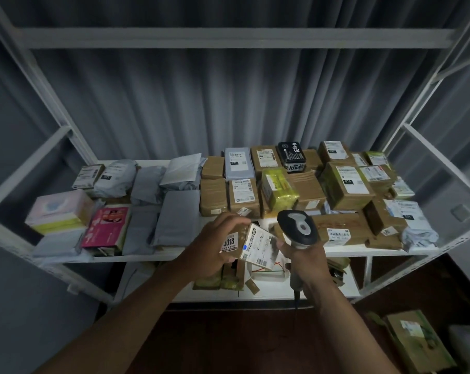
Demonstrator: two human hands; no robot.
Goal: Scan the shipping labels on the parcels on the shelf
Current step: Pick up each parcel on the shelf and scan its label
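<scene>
Fingers of the left hand are curled round a small cardboard parcel, which is held tilted in front of the front edge of the shelf, just above the lower tier. A white shipping label with barcodes is turned upward on the parcel, and a sticker marked 3018 is seen on the side next to the thumb. The handle of a grey and black barcode scanner is gripped by the right hand; the scanner head is held just beside the right edge of the parcel, and its cable hangs below the hand. On the shelf behind the hands, brown cardboard boxes with white labels are packed closely over the right half, several stacked on one another. A yellow-green wrapped parcel is set among them near the middle, and a black box with white characters lies toward the rear edge. Grey poly mailers are laid over the left half, with a pink and red package at the front and a pale pink box at the front left corner. A further taped box lies on the dark floor at the lower right. Grey pleated curtain is hung behind the white frame.
</scene>
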